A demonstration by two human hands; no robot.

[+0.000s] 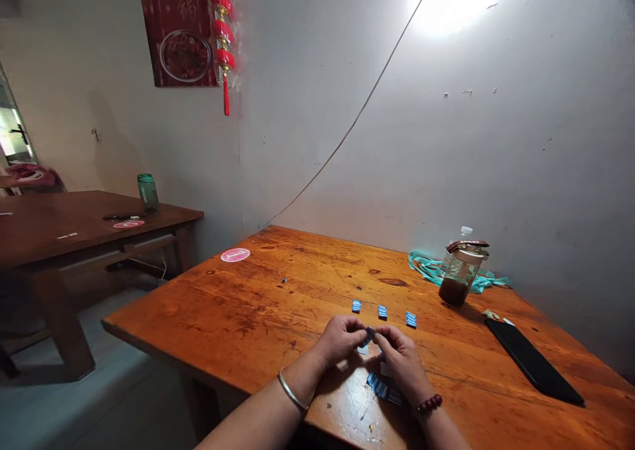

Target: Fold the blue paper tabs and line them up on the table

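Observation:
My left hand [340, 339] and my right hand [401, 357] meet near the front edge of the wooden table [307, 265]. Fingertips of both hands pinch a small dark piece [368, 335] between them; its details are too small to make out. Just beyond the hands, three small blue-and-white striped pieces lie in a row: one on the left [356, 306], one in the middle [381, 312] and one on the right [411, 319]. More blue striped pieces [378, 385] lie below my hands, partly covered by the right one. Small pale bits show beneath the fingers.
A jar with dark liquid [455, 288] stands at the back right by a turquoise strap [424, 267]. A long black case [533, 360] lies at the right. A pink round sticker [235, 255] is at the back left. Another table [89, 215] holds a green bottle [147, 192].

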